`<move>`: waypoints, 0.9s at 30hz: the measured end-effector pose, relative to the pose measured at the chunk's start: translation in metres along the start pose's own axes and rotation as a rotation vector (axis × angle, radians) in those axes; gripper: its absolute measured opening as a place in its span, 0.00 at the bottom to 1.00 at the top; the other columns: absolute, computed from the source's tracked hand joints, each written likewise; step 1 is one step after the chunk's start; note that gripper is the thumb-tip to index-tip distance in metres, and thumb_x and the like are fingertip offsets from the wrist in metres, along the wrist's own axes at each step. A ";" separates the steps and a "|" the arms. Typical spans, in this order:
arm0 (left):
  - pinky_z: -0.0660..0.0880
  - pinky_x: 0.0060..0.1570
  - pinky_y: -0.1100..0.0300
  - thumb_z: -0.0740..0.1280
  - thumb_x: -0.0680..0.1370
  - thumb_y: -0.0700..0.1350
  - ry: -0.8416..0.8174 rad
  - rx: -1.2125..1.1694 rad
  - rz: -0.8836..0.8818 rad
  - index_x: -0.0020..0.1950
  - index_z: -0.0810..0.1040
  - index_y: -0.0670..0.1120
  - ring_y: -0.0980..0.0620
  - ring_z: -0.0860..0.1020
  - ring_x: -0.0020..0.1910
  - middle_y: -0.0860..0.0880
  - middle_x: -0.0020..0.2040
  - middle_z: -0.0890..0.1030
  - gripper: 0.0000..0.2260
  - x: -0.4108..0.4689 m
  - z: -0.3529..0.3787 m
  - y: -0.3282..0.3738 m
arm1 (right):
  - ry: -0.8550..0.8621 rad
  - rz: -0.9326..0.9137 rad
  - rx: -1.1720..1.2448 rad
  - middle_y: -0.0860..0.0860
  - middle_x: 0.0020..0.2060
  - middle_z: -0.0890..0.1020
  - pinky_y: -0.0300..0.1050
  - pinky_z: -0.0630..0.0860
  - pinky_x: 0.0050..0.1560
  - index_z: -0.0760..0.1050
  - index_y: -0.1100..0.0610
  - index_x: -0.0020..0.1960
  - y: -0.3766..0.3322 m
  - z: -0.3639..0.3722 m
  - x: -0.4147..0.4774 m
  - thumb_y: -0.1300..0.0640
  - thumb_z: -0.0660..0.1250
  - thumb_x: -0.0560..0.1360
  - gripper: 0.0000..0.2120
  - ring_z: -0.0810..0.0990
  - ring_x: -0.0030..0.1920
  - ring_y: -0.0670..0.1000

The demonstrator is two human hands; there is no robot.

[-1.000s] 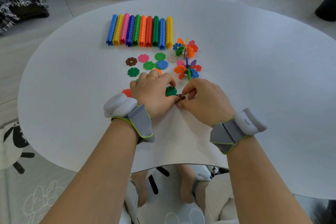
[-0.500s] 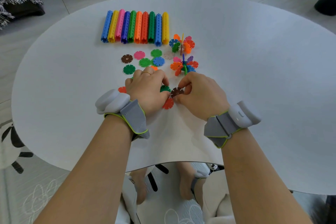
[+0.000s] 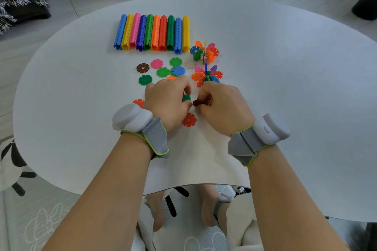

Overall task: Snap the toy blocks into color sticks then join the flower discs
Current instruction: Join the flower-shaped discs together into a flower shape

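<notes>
White round table [image 3: 285,87], smooth and matte. Head view: left hand [image 3: 165,102] pinches a green disc [image 3: 186,98] and right hand [image 3: 222,106] pinches a brown disc [image 3: 201,102], the two close together. To join them, line up notch to notch at a right angle and push straight. Discs are thin, petal-edged plastic. A red disc [image 3: 189,119] lies flat at 6 o'clock from the hands. Finished studded sticks [image 3: 153,33] sit at 12 o'clock.

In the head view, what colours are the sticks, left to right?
blue stick, yellow stick, pink stick, purple stick, green stick, orange stick, red stick, dark green stick, second blue stick, second yellow stick
</notes>
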State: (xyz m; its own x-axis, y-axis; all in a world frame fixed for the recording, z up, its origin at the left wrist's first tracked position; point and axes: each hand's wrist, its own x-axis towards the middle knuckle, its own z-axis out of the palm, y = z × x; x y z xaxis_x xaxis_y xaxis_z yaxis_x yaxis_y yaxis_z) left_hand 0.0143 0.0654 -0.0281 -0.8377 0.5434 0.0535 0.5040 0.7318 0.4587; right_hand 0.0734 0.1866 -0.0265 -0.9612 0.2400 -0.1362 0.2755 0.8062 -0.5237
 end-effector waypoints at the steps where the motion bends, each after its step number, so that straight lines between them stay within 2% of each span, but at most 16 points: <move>1: 0.71 0.51 0.53 0.69 0.74 0.45 0.041 -0.053 -0.016 0.50 0.75 0.48 0.46 0.75 0.47 0.50 0.41 0.77 0.06 0.000 -0.002 -0.001 | 0.018 -0.015 0.047 0.47 0.43 0.80 0.47 0.77 0.50 0.76 0.51 0.45 -0.001 -0.001 0.000 0.56 0.67 0.75 0.01 0.78 0.46 0.49; 4: 0.75 0.47 0.57 0.69 0.74 0.44 0.152 -0.188 -0.077 0.49 0.80 0.47 0.49 0.78 0.40 0.49 0.41 0.80 0.05 0.002 -0.010 -0.008 | 0.067 -0.038 0.178 0.48 0.42 0.83 0.46 0.78 0.50 0.79 0.52 0.45 -0.003 0.000 0.001 0.57 0.68 0.75 0.02 0.81 0.43 0.49; 7: 0.75 0.39 0.66 0.69 0.75 0.42 0.167 -0.352 -0.152 0.48 0.81 0.47 0.57 0.79 0.28 0.55 0.34 0.78 0.03 0.002 -0.012 -0.012 | 0.148 -0.063 0.279 0.46 0.42 0.84 0.40 0.79 0.47 0.81 0.54 0.49 -0.007 0.003 0.003 0.61 0.66 0.75 0.07 0.83 0.38 0.43; 10: 0.78 0.35 0.62 0.69 0.75 0.38 0.164 -0.542 -0.235 0.47 0.79 0.46 0.56 0.81 0.28 0.54 0.31 0.78 0.04 0.002 -0.012 -0.015 | 0.204 -0.049 0.402 0.46 0.41 0.83 0.40 0.80 0.45 0.79 0.54 0.50 -0.014 0.006 0.006 0.63 0.64 0.76 0.08 0.82 0.35 0.39; 13: 0.79 0.33 0.59 0.69 0.73 0.34 0.157 -0.780 -0.313 0.49 0.78 0.42 0.54 0.81 0.29 0.47 0.33 0.80 0.06 0.003 -0.015 -0.020 | 0.183 -0.032 0.501 0.49 0.40 0.83 0.46 0.81 0.42 0.74 0.56 0.50 -0.022 0.011 0.007 0.62 0.61 0.78 0.05 0.83 0.34 0.43; 15: 0.77 0.28 0.64 0.69 0.73 0.32 0.164 -0.896 -0.353 0.46 0.76 0.41 0.56 0.80 0.26 0.45 0.33 0.79 0.06 0.002 -0.017 -0.023 | 0.143 -0.036 0.530 0.52 0.41 0.83 0.48 0.81 0.41 0.71 0.56 0.52 -0.027 0.013 0.006 0.61 0.58 0.80 0.04 0.83 0.35 0.46; 17: 0.74 0.26 0.67 0.69 0.73 0.33 0.188 -0.957 -0.388 0.42 0.76 0.44 0.57 0.79 0.26 0.46 0.32 0.79 0.06 0.002 -0.019 -0.025 | 0.132 -0.052 0.523 0.54 0.40 0.82 0.49 0.81 0.40 0.70 0.56 0.53 -0.030 0.015 0.005 0.60 0.57 0.80 0.04 0.83 0.34 0.48; 22: 0.73 0.24 0.65 0.70 0.74 0.38 0.205 -1.012 -0.456 0.40 0.75 0.44 0.57 0.76 0.23 0.52 0.24 0.78 0.05 0.004 -0.021 -0.036 | 0.199 -0.101 0.473 0.52 0.37 0.82 0.52 0.79 0.44 0.73 0.56 0.55 -0.041 0.021 0.016 0.60 0.60 0.79 0.06 0.82 0.38 0.50; 27: 0.63 0.20 0.68 0.65 0.78 0.43 0.151 -1.074 -0.539 0.40 0.73 0.44 0.55 0.64 0.17 0.51 0.21 0.73 0.08 0.007 -0.024 -0.042 | 0.231 -0.109 0.489 0.49 0.36 0.82 0.50 0.79 0.46 0.78 0.56 0.53 -0.049 0.024 0.024 0.59 0.63 0.78 0.07 0.82 0.38 0.49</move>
State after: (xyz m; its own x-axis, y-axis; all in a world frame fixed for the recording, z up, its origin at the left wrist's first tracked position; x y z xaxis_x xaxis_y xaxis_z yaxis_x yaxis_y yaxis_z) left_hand -0.0175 0.0287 -0.0258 -0.9387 0.1683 -0.3009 -0.2882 0.0960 0.9527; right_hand 0.0370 0.1403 -0.0242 -0.9401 0.3257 0.1003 0.0817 0.5011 -0.8615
